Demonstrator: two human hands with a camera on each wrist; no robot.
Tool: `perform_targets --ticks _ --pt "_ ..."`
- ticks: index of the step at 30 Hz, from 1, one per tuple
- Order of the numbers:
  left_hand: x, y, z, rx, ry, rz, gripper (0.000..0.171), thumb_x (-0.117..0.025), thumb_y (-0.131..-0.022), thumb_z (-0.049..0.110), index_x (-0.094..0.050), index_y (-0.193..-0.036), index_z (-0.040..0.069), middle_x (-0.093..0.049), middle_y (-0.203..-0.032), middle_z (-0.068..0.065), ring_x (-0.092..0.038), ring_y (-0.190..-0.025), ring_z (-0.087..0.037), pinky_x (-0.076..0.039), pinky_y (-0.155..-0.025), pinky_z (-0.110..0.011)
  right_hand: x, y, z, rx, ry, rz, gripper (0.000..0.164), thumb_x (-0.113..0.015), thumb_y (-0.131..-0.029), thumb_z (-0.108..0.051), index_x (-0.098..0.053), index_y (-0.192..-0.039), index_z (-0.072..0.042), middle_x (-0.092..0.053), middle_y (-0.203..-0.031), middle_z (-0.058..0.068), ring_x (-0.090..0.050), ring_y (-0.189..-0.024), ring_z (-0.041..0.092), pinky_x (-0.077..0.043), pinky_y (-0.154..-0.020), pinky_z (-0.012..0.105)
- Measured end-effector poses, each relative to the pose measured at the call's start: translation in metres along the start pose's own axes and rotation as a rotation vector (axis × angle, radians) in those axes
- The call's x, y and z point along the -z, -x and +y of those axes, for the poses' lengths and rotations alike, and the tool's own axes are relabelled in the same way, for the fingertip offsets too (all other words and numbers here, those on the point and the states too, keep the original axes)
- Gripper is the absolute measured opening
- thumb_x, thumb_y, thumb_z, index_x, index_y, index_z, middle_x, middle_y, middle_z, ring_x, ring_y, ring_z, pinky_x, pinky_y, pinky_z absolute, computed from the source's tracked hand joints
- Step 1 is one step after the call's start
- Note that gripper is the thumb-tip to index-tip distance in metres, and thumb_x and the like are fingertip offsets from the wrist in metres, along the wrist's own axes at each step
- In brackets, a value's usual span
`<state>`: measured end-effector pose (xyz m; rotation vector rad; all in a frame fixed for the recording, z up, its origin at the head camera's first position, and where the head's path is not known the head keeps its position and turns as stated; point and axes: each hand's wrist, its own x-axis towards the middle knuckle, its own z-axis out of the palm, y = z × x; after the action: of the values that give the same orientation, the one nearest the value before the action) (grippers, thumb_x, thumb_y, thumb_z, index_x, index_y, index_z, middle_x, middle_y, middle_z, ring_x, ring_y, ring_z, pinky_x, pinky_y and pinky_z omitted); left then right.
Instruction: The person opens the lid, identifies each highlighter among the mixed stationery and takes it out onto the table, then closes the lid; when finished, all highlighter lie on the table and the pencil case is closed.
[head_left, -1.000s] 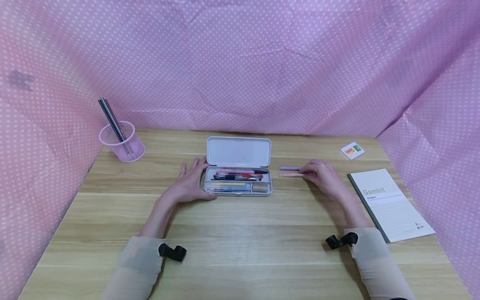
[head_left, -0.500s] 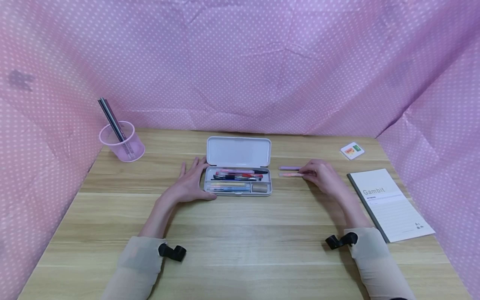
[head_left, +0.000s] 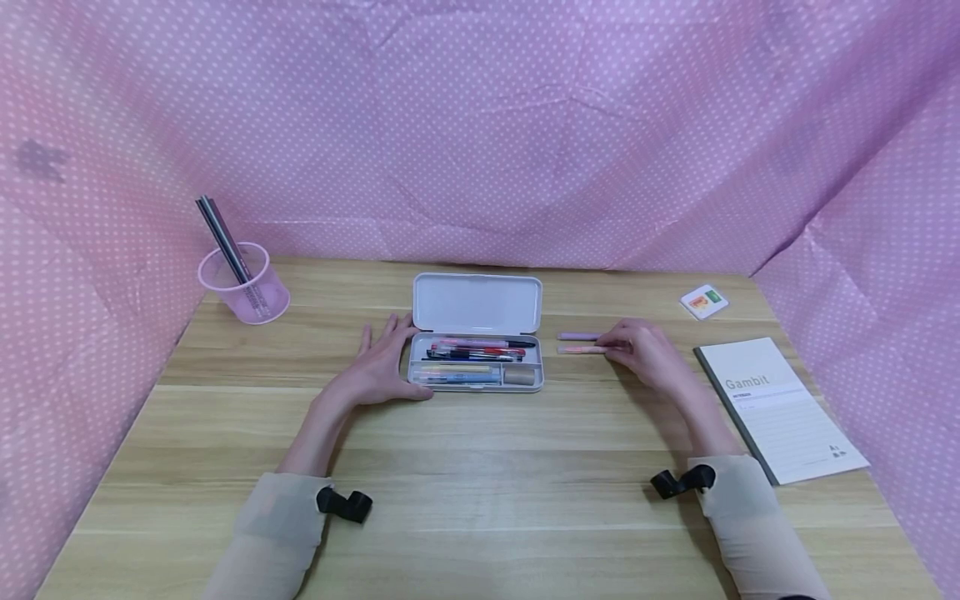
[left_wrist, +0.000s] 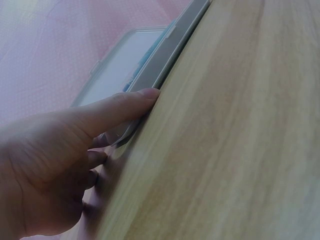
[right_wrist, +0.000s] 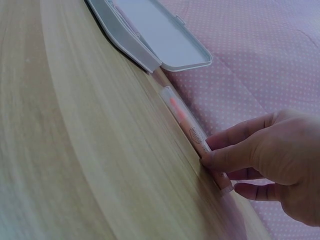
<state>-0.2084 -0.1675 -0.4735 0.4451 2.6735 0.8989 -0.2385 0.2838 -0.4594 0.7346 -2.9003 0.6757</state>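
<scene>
Pencil case (head_left: 477, 303): one, set mid-table with its lid raised; the pens inside overlap and cannot be surely counted.
Left hand (head_left: 378, 371): spread wide, the case's left end gripped between thumb and fingers.
Right hand (head_left: 647, 352): narrowed, one pink pen (right_wrist: 195, 135) pinched right of the case.
Purple pen (head_left: 579, 337): one, laid just behind the pink.
Notebook (head_left: 780, 408): one.

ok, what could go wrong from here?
1. The purple pen lies close beside the peach clear-capped pen that the right hand pinches; lifting could nudge it.
2. The pencil case already holds other pens; one more might sit high and block the lid.
3. The left hand rests against the case; a push might shift it.
</scene>
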Motion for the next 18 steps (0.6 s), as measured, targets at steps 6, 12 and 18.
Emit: perform_targets --ticks 6,12,18 --pt "0.000 0.000 -0.001 -0.001 -0.003 -0.002 0.105 -0.089 -0.073 0.049 -0.035 -0.154 0.009 -0.006 -0.175 -0.018 0.004 -0.162 -0.041 0.014 -0.127 -0.064 0.000 0.000 0.000 -0.003 -0.004 0.005 0.016 -0.079 -0.087 -0.003 -0.081 -0.102 -0.010 -0.076 -0.095 0.007 -0.069 -0.085 0.021 -0.056 -0.077 0.040" --pt "-0.001 -0.001 -0.001 -0.001 0.001 -0.003 0.105 -0.089 -0.073 0.049 -0.034 -0.154 0.009 -0.006 -0.175 -0.018 0.004 -0.162 -0.040 0.014 -0.127 -0.064 0.001 -0.003 -0.012 -0.005 -0.018 0.026 0.020 -0.080 -0.087 -0.007 -0.080 -0.106 -0.009 -0.076 -0.099 0.008 -0.071 -0.091 0.025 -0.059 -0.084 0.046" --pt "0.000 0.000 -0.001 0.004 0.001 -0.003 0.105 -0.089 -0.073 0.049 -0.035 -0.154 0.009 -0.006 -0.175 -0.018 0.004 -0.162 -0.040 0.014 -0.127 -0.064 -0.008 -0.021 -0.047 0.006 -0.078 -0.005 0.031 -0.078 -0.090 -0.013 -0.075 -0.120 -0.008 -0.074 -0.109 0.011 -0.071 -0.100 0.028 -0.059 -0.092 0.049"
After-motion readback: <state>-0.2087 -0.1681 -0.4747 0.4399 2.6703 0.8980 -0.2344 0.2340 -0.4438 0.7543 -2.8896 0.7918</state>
